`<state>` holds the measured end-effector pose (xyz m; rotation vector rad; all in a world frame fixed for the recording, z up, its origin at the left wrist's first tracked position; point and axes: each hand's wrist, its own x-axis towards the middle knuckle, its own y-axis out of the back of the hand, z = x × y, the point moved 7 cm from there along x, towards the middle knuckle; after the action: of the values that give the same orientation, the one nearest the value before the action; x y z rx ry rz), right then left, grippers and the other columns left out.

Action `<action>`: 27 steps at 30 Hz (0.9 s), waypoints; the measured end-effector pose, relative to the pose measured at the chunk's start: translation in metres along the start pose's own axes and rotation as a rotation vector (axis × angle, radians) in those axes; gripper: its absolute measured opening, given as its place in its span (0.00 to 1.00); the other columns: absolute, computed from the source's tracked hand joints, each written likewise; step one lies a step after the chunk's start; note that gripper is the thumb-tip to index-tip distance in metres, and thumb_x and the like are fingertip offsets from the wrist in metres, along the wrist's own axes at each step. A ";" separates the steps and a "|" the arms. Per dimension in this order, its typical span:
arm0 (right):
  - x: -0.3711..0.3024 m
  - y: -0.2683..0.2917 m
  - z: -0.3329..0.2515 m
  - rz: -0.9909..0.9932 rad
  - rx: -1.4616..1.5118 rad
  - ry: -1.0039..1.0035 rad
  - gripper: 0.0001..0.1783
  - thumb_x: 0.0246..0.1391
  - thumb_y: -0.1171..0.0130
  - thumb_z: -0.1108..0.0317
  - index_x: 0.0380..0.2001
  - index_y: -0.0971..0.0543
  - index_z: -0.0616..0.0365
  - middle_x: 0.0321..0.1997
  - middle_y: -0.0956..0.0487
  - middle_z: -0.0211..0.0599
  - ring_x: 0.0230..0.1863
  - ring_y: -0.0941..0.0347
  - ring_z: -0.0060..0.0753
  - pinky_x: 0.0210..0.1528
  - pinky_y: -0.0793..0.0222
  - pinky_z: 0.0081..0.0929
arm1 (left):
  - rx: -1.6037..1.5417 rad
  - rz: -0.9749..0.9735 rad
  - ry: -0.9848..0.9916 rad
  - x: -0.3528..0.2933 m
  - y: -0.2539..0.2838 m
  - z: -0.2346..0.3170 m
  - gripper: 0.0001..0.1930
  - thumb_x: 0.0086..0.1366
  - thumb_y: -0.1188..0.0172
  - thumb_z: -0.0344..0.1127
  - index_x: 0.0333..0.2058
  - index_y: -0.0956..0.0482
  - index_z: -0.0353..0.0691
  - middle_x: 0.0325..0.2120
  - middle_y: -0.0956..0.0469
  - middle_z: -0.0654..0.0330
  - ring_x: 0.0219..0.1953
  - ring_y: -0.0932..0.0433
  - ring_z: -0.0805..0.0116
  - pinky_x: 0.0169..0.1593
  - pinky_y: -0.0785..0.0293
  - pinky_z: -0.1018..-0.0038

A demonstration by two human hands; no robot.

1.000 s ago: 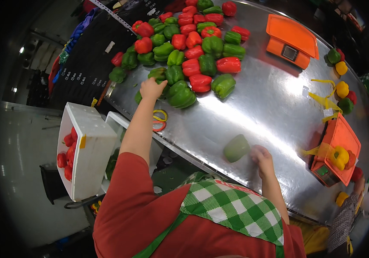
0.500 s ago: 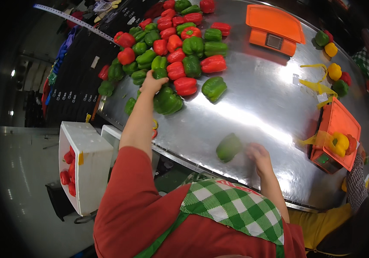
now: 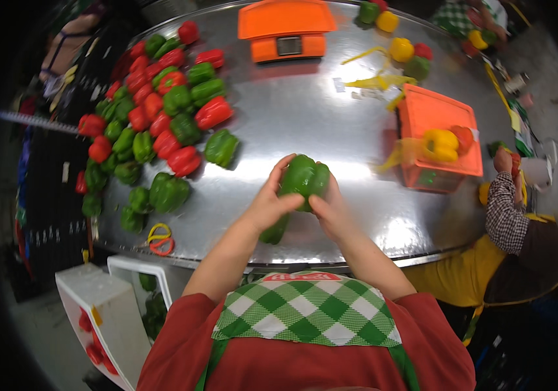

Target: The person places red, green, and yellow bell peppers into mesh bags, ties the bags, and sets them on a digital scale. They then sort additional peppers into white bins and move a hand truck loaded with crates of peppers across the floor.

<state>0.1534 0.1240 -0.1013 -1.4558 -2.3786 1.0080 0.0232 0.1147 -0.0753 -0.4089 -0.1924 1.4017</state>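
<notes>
A green bell pepper [image 3: 304, 180] is held above the table between my left hand [image 3: 271, 201] and my right hand [image 3: 331, 210]. Both thumbs press its near side and the fingers wrap its flanks. Below it, partly hidden by my left hand, another green bell pepper [image 3: 275, 231] lies on the metal table [image 3: 292, 107]. To the left spreads a pile of red and green bell peppers; a single green pepper [image 3: 221, 148] sits at its right edge, nearest my left hand.
An orange scale [image 3: 287, 32] stands at the far side. On the right, another orange scale [image 3: 438, 107] bears a yellow pepper [image 3: 440, 144] in netting. Scissors [image 3: 160, 239] lie by the near left edge, above white foam boxes [image 3: 106, 313]. A co-worker [image 3: 510, 221] works at right.
My left hand has come from the pile to the middle, and a green pepper is now between both hands. My right hand has joined it. The view has swung rightward.
</notes>
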 end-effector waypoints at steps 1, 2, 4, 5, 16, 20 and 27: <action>-0.002 0.016 -0.003 0.087 0.054 0.039 0.43 0.54 0.38 0.66 0.68 0.49 0.54 0.63 0.35 0.41 0.62 0.35 0.36 0.61 0.35 0.35 | 0.222 -0.039 -0.047 0.004 -0.021 0.002 0.45 0.56 0.34 0.43 0.68 0.51 0.45 0.63 0.40 0.54 0.63 0.37 0.58 0.63 0.39 0.64; -0.007 0.029 -0.006 0.151 0.052 0.070 0.42 0.54 0.38 0.67 0.68 0.48 0.54 0.63 0.34 0.40 0.62 0.35 0.36 0.61 0.35 0.36 | 0.294 -0.056 -0.030 0.006 -0.026 -0.003 0.45 0.56 0.34 0.42 0.68 0.51 0.45 0.64 0.41 0.53 0.63 0.37 0.58 0.63 0.39 0.63; -0.025 0.063 -0.022 0.275 0.045 0.128 0.40 0.53 0.39 0.68 0.67 0.45 0.55 0.63 0.34 0.40 0.62 0.35 0.36 0.62 0.35 0.37 | 0.437 -0.084 -0.002 0.011 -0.028 -0.014 0.45 0.57 0.35 0.41 0.68 0.52 0.46 0.65 0.44 0.51 0.63 0.38 0.57 0.62 0.39 0.62; -0.032 0.076 -0.041 0.247 0.041 0.201 0.37 0.53 0.39 0.68 0.65 0.42 0.55 0.62 0.33 0.38 0.61 0.34 0.36 0.61 0.34 0.38 | 0.389 -0.064 0.036 0.012 -0.022 -0.019 0.44 0.58 0.35 0.40 0.69 0.52 0.46 0.65 0.44 0.51 0.63 0.38 0.58 0.62 0.38 0.62; -0.104 0.275 -0.232 1.188 -0.358 0.382 0.33 0.56 0.44 0.43 0.60 0.36 0.44 0.53 0.28 0.30 0.48 0.30 0.30 0.44 0.33 0.33 | 0.189 0.116 0.215 -0.002 0.017 -0.052 0.34 0.63 0.39 0.32 0.65 0.44 0.41 0.61 0.38 0.54 0.51 0.31 0.68 0.54 0.31 0.71; -0.087 0.285 -0.248 1.221 -0.625 0.222 0.34 0.56 0.47 0.40 0.60 0.33 0.48 0.52 0.26 0.35 0.47 0.28 0.35 0.46 0.32 0.35 | 0.212 0.085 0.241 -0.004 0.010 -0.060 0.32 0.63 0.39 0.32 0.64 0.41 0.41 0.60 0.37 0.56 0.49 0.30 0.71 0.53 0.31 0.73; -0.072 0.297 -0.272 1.313 -1.095 0.216 0.42 0.58 0.55 0.34 0.54 0.27 0.65 0.54 0.25 0.56 0.57 0.29 0.50 0.58 0.37 0.35 | 0.357 0.089 0.313 -0.012 0.007 -0.074 0.29 0.63 0.38 0.36 0.61 0.36 0.37 0.47 0.25 0.58 0.44 0.27 0.74 0.50 0.31 0.76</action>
<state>0.5329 0.2736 -0.0688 -3.3580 -1.5405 -0.6296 0.0420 0.0912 -0.1444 -0.3367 0.3313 1.4049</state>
